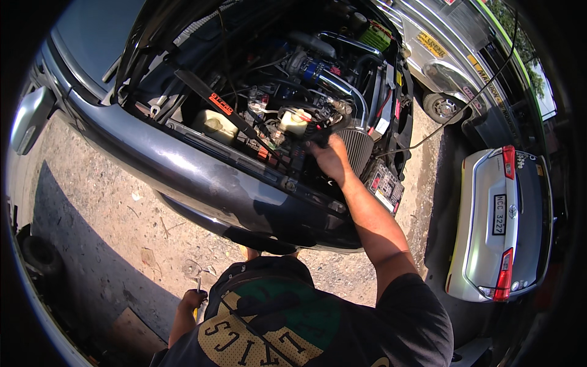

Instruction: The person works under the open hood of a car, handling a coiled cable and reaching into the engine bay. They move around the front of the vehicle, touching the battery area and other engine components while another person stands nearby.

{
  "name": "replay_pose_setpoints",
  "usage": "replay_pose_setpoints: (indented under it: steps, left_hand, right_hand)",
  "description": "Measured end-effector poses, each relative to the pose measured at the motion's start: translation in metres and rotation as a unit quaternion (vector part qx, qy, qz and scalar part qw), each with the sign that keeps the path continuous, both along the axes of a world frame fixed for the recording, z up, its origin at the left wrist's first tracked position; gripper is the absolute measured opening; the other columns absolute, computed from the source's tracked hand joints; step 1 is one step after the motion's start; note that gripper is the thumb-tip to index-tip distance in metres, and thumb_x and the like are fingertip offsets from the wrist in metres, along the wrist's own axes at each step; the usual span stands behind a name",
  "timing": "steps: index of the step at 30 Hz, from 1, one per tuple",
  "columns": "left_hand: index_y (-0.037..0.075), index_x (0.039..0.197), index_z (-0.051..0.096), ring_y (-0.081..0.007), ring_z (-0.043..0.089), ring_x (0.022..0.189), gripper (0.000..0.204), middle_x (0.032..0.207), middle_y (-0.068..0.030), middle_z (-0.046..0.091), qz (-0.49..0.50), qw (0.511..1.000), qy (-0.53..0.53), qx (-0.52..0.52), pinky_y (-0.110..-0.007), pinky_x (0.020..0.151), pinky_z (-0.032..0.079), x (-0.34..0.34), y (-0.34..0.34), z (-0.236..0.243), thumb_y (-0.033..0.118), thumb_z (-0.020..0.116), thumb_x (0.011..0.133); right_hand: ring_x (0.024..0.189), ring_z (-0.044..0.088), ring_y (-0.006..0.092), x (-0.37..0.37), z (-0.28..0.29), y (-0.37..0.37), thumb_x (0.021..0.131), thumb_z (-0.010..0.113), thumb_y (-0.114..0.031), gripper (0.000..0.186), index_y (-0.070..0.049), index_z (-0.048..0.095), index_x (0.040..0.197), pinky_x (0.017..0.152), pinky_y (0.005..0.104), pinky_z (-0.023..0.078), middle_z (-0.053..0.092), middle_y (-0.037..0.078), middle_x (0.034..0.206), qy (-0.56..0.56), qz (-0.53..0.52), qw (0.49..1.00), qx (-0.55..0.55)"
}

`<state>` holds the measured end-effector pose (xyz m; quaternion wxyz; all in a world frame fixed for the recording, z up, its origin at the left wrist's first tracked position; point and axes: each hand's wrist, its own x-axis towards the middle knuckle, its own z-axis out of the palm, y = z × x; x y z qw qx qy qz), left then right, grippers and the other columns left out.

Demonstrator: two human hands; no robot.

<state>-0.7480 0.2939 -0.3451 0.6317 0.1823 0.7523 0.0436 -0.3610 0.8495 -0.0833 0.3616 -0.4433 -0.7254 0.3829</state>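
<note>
Right hand (330,158) is reaching into the engine bay, fingers closing around a black tool (319,129) just beside the white reservoir cap (295,119). Left hand (192,300) is hanging low, gripping a small metal tool (199,284). I'd be keeping that wrist clear of the ribbed air filter (356,150) and bracing against the front panel (202,177).

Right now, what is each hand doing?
Left hand: closed around a slim metal tool, down at the side.
Right hand: in the engine bay, gripping a black part.
</note>
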Motion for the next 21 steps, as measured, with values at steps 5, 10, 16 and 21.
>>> replay_pose_setpoints:
  steps: [5,10,16,21]
  left_hand:
    - [0.007,0.088,0.081,-0.0161,0.062,0.057,0.025,0.075,-0.0051,0.074,-0.037,0.999,0.020,-0.010,-0.036,0.054,0.050,-0.003,0.002,0.005,0.031,0.077,0.091]
    - [0.006,0.087,0.081,-0.0173,0.063,0.057,0.027,0.072,-0.0061,0.073,-0.031,0.999,0.021,-0.002,-0.036,0.054,0.050,-0.007,0.006,0.008,0.032,0.077,0.091]
    - [0.005,0.087,0.081,-0.0180,0.063,0.055,0.029,0.070,-0.0068,0.071,-0.023,0.999,0.025,0.000,-0.037,0.054,0.051,-0.007,0.012,0.006,0.033,0.079,0.092]
    - [0.005,0.089,0.082,-0.0179,0.064,0.055,0.028,0.072,-0.0066,0.073,-0.014,1.000,0.025,0.004,-0.037,0.054,0.051,-0.005,0.015,0.004,0.033,0.080,0.091]
  right_hand:
    - [0.099,0.071,0.0148,0.000,0.002,-0.005,0.094,0.078,0.000,0.023,0.000,0.075,0.117,0.093,0.0331,0.056,0.081,0.009,0.109,-0.010,-0.035,0.999,0.009]
    - [0.099,0.072,0.0159,0.000,0.003,-0.006,0.094,0.078,0.001,0.024,0.000,0.076,0.118,0.094,0.0335,0.056,0.081,0.010,0.109,0.016,-0.018,1.000,-0.002]
    - [0.115,0.071,0.0231,0.000,0.001,-0.001,0.091,0.078,0.003,0.038,0.000,0.070,0.128,0.105,0.0372,0.054,0.077,0.012,0.124,0.010,0.010,0.999,-0.032]
    - [0.117,0.071,0.0238,0.001,0.004,0.001,0.092,0.077,0.002,0.041,0.000,0.068,0.132,0.105,0.0381,0.054,0.076,0.013,0.126,-0.033,0.039,0.998,-0.026]
